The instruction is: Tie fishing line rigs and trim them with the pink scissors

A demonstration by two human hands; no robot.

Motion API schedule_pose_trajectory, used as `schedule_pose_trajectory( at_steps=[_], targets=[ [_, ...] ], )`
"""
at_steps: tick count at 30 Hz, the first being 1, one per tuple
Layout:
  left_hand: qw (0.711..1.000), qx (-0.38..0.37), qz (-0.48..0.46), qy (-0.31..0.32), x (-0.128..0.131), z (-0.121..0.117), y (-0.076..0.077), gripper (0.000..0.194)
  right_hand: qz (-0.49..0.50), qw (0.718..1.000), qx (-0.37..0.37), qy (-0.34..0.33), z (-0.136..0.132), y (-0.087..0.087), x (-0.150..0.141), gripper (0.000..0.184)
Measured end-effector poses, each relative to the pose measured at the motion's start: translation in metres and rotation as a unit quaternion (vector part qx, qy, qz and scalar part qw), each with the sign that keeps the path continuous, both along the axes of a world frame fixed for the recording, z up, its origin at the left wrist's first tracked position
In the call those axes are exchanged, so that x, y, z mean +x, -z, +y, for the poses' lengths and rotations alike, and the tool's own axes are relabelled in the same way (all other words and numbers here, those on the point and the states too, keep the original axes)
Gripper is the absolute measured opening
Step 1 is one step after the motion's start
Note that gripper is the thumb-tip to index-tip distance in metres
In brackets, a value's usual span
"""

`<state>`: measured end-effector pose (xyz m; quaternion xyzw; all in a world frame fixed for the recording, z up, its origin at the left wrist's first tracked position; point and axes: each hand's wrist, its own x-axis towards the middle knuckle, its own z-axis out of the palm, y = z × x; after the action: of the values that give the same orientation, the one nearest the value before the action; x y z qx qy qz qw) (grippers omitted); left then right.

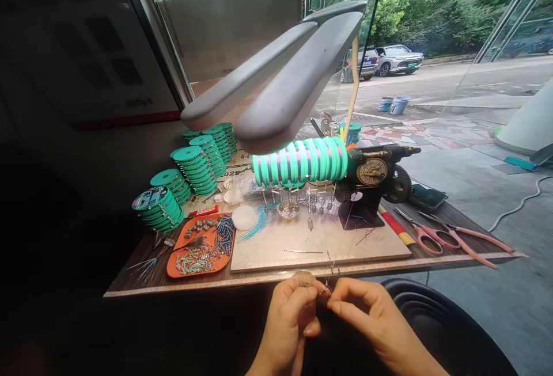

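Just in front of the table edge, my left hand (pixel 294 312) is closed in a pinch, with a brownish speckled patch at its fingertips that I cannot make out. Close beside it, my right hand (pixel 371 310) pinches thumb to forefinger at the same small tangle. Between the fingertips runs a thin fishing line (pixel 332 269) with small dark and metallic bits on it. The line rises toward a black winding machine (pixel 367 174) with a round dial. A row of green line spools (pixel 300 160) sits on its shaft, with small weights (pixel 310 223) hanging below.
An orange tray (pixel 173 269) holds weights, springs and small fittings. Stacks of green spools (pixel 194 168) stand behind it. A white round lid (pixel 244 217), a needle-like tool (pixel 302 251), scissors (pixel 430 240) and pink-handled pliers (pixel 470 243) lie around. A two-armed lamp (pixel 298 76) hangs overhead.
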<state>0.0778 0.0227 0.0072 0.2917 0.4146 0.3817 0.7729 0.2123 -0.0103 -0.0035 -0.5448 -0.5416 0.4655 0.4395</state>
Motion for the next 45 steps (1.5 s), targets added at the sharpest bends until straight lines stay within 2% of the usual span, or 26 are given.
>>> schedule_pose_trajectory(
  at_steps=[1, 2, 3, 5, 7, 9, 14, 17, 22, 29, 33, 36, 38, 40, 43, 45],
  targets=[
    [1.0, 0.011, 0.011, 0.002, 0.0, 0.0, 0.001, 0.011, -0.066, 0.996, 0.063, 0.012, 0.001, -0.002, 0.003, 0.023],
    [0.999, 0.022, 0.027, 0.006, -0.001, 0.001, 0.003, 0.011, -0.139, 0.98, 0.142, 0.029, 0.004, -0.005, 0.007, 0.022],
    [0.998, 0.033, 0.043, 0.013, -0.001, 0.001, 0.004, 0.011, -0.212, 0.95, 0.225, 0.047, 0.007, -0.009, 0.012, 0.022],
    [0.996, 0.055, 0.072, 0.024, -0.001, 0.002, 0.005, 0.011, -0.324, 0.873, 0.358, 0.065, 0.017, -0.016, 0.02, 0.024],
    [0.993, 0.073, 0.087, 0.035, 0.001, 0.003, 0.005, 0.013, -0.386, 0.823, 0.413, 0.062, 0.026, -0.022, 0.026, 0.027],
    [0.991, 0.091, 0.092, 0.043, 0.002, 0.005, 0.006, 0.019, -0.41, 0.804, 0.427, 0.048, 0.032, -0.025, 0.028, 0.03],
    [0.983, 0.145, 0.092, 0.06, 0.004, 0.012, 0.004, 0.027, -0.412, 0.804, 0.426, 0.043, 0.032, -0.021, 0.027, 0.029],
    [0.987, 0.117, 0.068, 0.082, 0.004, 0.013, 0.0, 0.025, -0.398, 0.814, 0.42, 0.054, 0.03, -0.021, 0.028, 0.027],
    [0.994, 0.079, 0.03, 0.067, 0.006, 0.011, -0.006, 0.02, -0.397, 0.822, 0.405, 0.06, 0.028, -0.022, 0.03, 0.024],
    [0.997, 0.031, 0.007, 0.073, 0.005, 0.013, -0.01, 0.013, -0.39, 0.84, 0.374, 0.042, 0.027, -0.014, 0.03, 0.023],
    [0.996, 0.035, 0.003, 0.079, 0.002, 0.016, -0.013, 0.013, -0.386, 0.845, 0.368, 0.035, 0.027, -0.013, 0.032, 0.022],
    [0.993, 0.079, 0.035, 0.077, -0.009, 0.02, -0.011, 0.015, -0.382, 0.851, 0.36, 0.011, 0.029, -0.013, 0.03, 0.022],
    [0.985, 0.132, 0.075, 0.079, -0.024, 0.022, -0.01, 0.016, -0.392, 0.844, 0.365, -0.003, 0.033, -0.01, 0.022, 0.024],
    [0.976, 0.167, 0.117, 0.082, -0.042, 0.022, -0.013, 0.019, -0.429, 0.816, 0.387, 0.001, 0.04, -0.003, 0.011, 0.029],
    [0.967, 0.181, 0.163, 0.075, -0.065, 0.02, -0.024, 0.021, -0.487, 0.763, 0.423, 0.034, 0.05, 0.009, -0.006, 0.032],
    [0.965, 0.181, 0.176, 0.074, -0.073, 0.018, -0.031, 0.021, -0.492, 0.749, 0.441, 0.048, 0.054, 0.017, -0.013, 0.033]
  ],
)
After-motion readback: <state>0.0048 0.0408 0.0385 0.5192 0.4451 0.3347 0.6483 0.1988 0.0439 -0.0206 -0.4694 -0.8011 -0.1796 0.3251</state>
